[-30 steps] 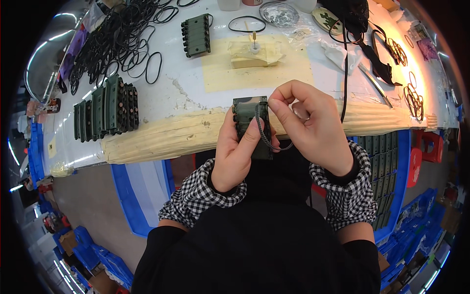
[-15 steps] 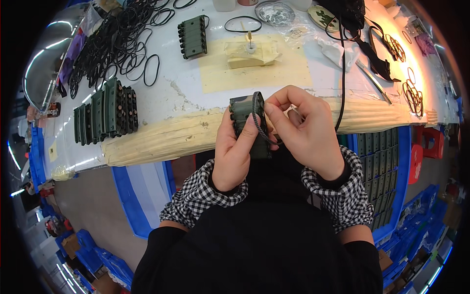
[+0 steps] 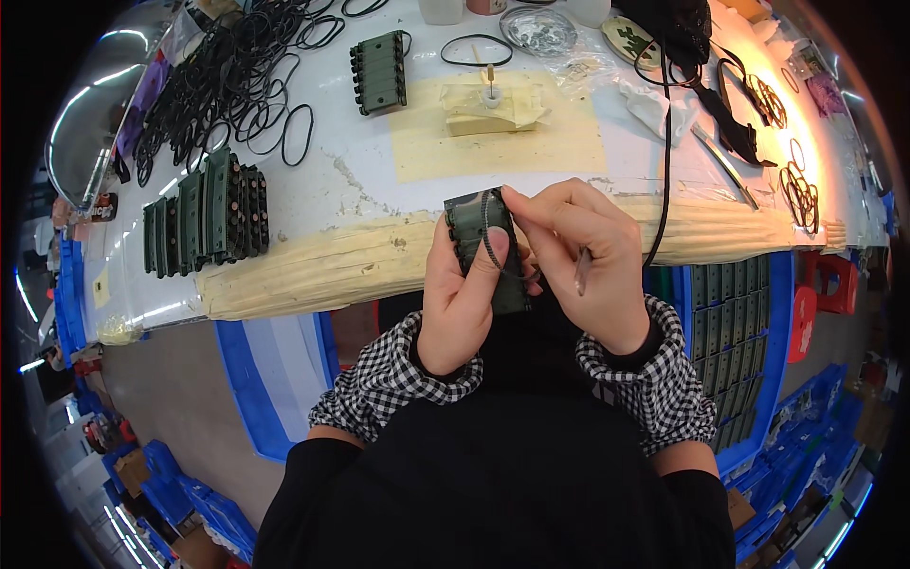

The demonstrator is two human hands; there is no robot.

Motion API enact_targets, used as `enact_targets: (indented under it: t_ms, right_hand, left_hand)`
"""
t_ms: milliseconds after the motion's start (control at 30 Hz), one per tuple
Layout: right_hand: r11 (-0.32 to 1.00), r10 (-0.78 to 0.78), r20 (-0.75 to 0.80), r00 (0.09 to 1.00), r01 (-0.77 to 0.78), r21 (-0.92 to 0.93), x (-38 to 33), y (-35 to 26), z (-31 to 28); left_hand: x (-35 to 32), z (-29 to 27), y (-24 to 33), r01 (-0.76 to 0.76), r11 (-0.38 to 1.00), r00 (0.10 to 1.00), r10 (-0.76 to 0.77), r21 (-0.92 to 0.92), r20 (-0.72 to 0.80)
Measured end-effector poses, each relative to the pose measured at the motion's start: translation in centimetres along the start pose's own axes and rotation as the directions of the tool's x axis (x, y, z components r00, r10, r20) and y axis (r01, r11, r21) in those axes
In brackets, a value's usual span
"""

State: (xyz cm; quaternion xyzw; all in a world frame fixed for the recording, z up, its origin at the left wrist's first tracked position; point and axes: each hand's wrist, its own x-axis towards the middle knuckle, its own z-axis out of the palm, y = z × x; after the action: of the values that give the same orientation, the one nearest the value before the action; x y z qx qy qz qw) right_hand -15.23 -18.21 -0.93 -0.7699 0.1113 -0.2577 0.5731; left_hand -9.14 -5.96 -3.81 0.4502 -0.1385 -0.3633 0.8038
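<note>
At the table's front edge my left hand (image 3: 457,313) is closed round a dark green ribbed plastic part (image 3: 466,213), its thumb pressed on the face. A thin black textured loop (image 3: 488,218), like a rubber track band, runs along the part and passes by the thumb. My right hand (image 3: 588,251) pinches the loop's upper end near the part's top right corner. A slim rod-like tool (image 3: 582,270), its kind not clear, is tucked in the curled fingers of that same hand. The lower end of the part is partly hidden by my fingers.
A row of similar green parts (image 3: 204,218) stands at the left, another part (image 3: 379,71) farther back. Black loops (image 3: 237,76) pile up behind. A taped block with an upright pin (image 3: 491,109) sits mid-table. Tweezers (image 3: 725,166) lie right; a blue crate (image 3: 782,322) holds green parts below.
My right fingertips have moved up and left, to the part's top corner. The loop now lies flatter and closer along the part. The tool in my right hand shows more.
</note>
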Motion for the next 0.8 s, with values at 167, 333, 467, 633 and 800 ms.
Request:
enact_targets:
  t_ms: [167,333,467,633,800]
  right_hand:
    - [0.972,0.223,-0.072,0.972,-0.217,0.088,-0.1,-0.2,0.3]
    - [0.996,-0.016,-0.138,0.99,0.004,-0.088,-0.2,0.1,0.9]
    - [0.984,0.159,-0.108,0.981,-0.148,0.103,-0.4,-0.6,1.0]
    - [0.989,0.054,-0.121,0.991,-0.07,-0.129,-1.0,-0.5,0.9]
    - [0.96,0.269,-0.113,0.956,-0.258,0.107,-1.1,-0.4,1.2]
  left_hand:
    - [0.3,-0.8,0.4,0.063,0.994,0.994,-0.054,-0.095,0.098]
    - [0.2,-0.5,0.2,0.019,1.0,1.0,-0.018,-0.017,0.022]
    - [-0.1,-0.4,-0.2,-0.022,1.0,0.999,0.022,-0.005,0.038]
    - [0.0,0.1,-0.5,-0.053,0.998,0.997,0.055,0.037,-0.046]
    - [-0.1,0.5,-0.3,-0.017,0.999,0.994,0.012,-0.042,-0.109]
